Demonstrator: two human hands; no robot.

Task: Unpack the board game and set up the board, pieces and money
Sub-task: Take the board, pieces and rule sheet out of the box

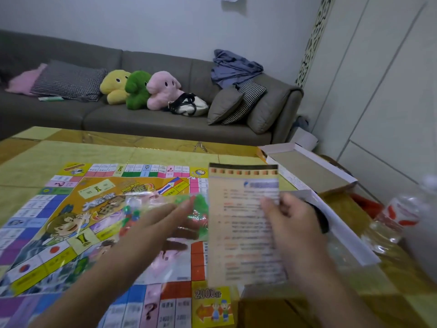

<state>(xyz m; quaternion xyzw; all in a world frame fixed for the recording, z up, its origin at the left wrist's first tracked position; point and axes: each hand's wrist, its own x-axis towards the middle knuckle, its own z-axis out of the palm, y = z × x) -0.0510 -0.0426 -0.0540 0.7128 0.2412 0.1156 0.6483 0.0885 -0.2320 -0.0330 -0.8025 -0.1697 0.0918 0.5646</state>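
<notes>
Head view, looking down across the table (165, 150): the board (71, 221) lies unfolded and flat, its near edge running off the bottom of the frame. Right hand (290, 216) grips a printed sheet (241, 221), likely the rules, fingers curled over its right edge; the sheet stands tilted up over the board's right side, text too blurred to read. Left hand (165, 216) reaches forward with fingers straight and together, over or touching a clear plastic bag of small coloured pieces (165, 209) lying on the middle of the board; whether it presses the bag or only hovers, cannot tell. Open box halves (312, 169) sit on the table to the right, beyond the sheet, with a plastic bottle (392, 223) near the right edge. No play money clearly seen; it may be in the box or under the sheet. Sofa (142, 119) with three plush toys (139, 89) behind, not part of the job. Judgement: board laid, so the step in hand is sorting the loose contents, with pieces unbagged and money not yet out. Next move calls for putting the sheet down off the board, freeing both hands to open the bag without scattering the small bits, then finding the money.
</notes>
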